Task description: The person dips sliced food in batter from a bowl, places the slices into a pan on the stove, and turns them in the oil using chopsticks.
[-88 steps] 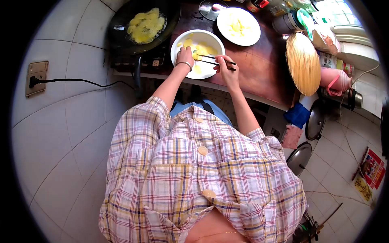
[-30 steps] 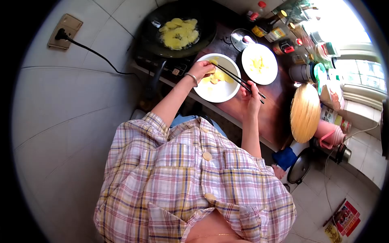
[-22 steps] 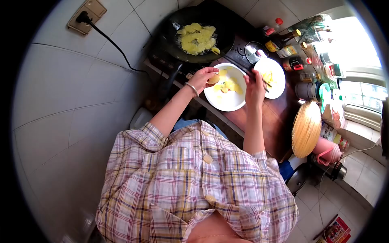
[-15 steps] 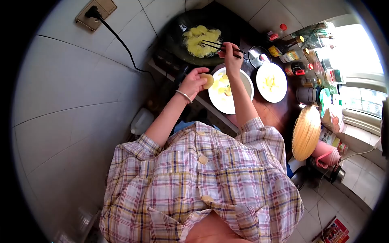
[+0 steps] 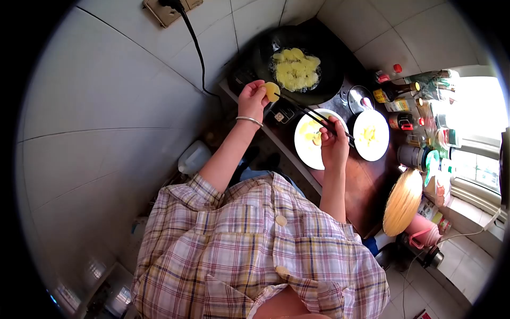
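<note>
My left hand (image 5: 252, 101) pinches a round yellow potato slice (image 5: 272, 92) by its edge, near the front rim of the dark wok (image 5: 332, 61). In my right hand (image 5: 335, 146) is a pair of black chopsticks (image 5: 308, 110), pointing left, with their tips at the held slice. Several yellow slices (image 5: 296, 70) lie together in bubbling oil in the wok. Below the chopsticks stands a white bowl (image 5: 302, 151) with more slices in it, partly covered by my right hand. A white plate (image 5: 380, 150) with pale yellow pieces sits to its right.
Bottles (image 5: 393, 91) and jars line the window side at the right. A glass lid (image 5: 357, 98) lies behind the plate. A round straw-coloured object (image 5: 402, 202) and a pink thermos (image 5: 424, 231) stand at the right. A black cord (image 5: 197, 50) hangs down the tiled wall.
My right hand has drawn back from the wok, and the chopsticks have moved from the frying slices to the slice in my left hand. The view has shifted.
</note>
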`<state>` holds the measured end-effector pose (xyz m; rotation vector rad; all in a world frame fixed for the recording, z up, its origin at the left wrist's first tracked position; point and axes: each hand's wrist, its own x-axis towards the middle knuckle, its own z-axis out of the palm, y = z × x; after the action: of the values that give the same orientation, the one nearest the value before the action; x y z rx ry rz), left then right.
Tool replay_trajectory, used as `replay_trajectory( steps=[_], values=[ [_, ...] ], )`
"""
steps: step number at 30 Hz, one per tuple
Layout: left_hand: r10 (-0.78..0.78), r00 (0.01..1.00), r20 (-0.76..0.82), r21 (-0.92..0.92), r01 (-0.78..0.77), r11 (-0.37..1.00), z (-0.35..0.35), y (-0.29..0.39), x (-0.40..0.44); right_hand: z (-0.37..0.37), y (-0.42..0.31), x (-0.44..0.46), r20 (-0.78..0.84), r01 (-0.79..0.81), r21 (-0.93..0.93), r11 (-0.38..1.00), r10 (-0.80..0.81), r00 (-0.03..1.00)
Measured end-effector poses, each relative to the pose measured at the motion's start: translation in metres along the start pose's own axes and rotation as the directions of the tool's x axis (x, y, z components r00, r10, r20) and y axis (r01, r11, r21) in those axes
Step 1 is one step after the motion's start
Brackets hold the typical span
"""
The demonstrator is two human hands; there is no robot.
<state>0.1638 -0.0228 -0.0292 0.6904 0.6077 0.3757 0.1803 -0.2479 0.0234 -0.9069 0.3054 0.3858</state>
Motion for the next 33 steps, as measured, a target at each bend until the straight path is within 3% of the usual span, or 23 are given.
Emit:
replay_trajectory(
  steps=[7, 9, 12, 21, 24, 25, 27, 30, 33],
  values=[
    [-0.083, 0.996, -0.033, -0.071, 0.081, 0.994, 0.001, -0.005, 0.003, -0.001, 0.006, -0.002, -0.017, 0.147, -0.015, 0.989, -0.148, 0.989],
    [-0.046, 0.999, -0.004, -0.004, 0.046, 0.999, 0.0, -0.008, 0.0, -0.002, 0.005, 0.003, -0.004, 0.196, -0.009, 0.981, -0.196, 0.981],
    [-0.055, 0.998, 0.002, 0.128, 0.055, 0.99, -0.003, -0.007, -0.002, 0.0, -0.001, 0.015, -0.018, 0.366, -0.153, 0.918, -0.373, 0.928],
    [-0.002, 1.0, -0.013, -0.039, 0.001, 0.999, 0.011, -0.005, 0.005, 0.003, 0.003, 0.016, 0.018, 0.111, 0.012, 0.994, -0.111, 0.994],
    [0.015, 1.0, -0.018, -0.024, -0.015, 1.0, 0.005, -0.014, 0.006, 0.004, 0.008, 0.015, 0.009, 0.131, 0.014, 0.991, -0.132, 0.991],
    [0.007, 1.0, -0.018, -0.02, -0.007, 1.0, 0.003, -0.018, 0.006, 0.006, 0.008, 0.013, 0.011, 0.211, -0.084, 0.974, -0.21, 0.978],
    [0.057, 0.998, -0.005, 0.042, -0.057, 0.997, 0.001, -0.021, 0.004, 0.012, 0.006, 0.008, 0.026, 0.335, -0.224, 0.915, -0.339, 0.941],
    [0.02, 1.0, 0.015, 0.126, -0.022, 0.992, 0.004, -0.015, 0.003, 0.015, 0.002, 0.015, -0.001, 0.389, -0.31, 0.868, -0.41, 0.912],
    [0.185, 0.978, 0.091, 0.459, -0.206, 0.864, 0.014, -0.002, 0.028, 0.014, 0.001, 0.043, 0.045, 0.463, -0.46, 0.758, -0.501, 0.864]
  ],
)
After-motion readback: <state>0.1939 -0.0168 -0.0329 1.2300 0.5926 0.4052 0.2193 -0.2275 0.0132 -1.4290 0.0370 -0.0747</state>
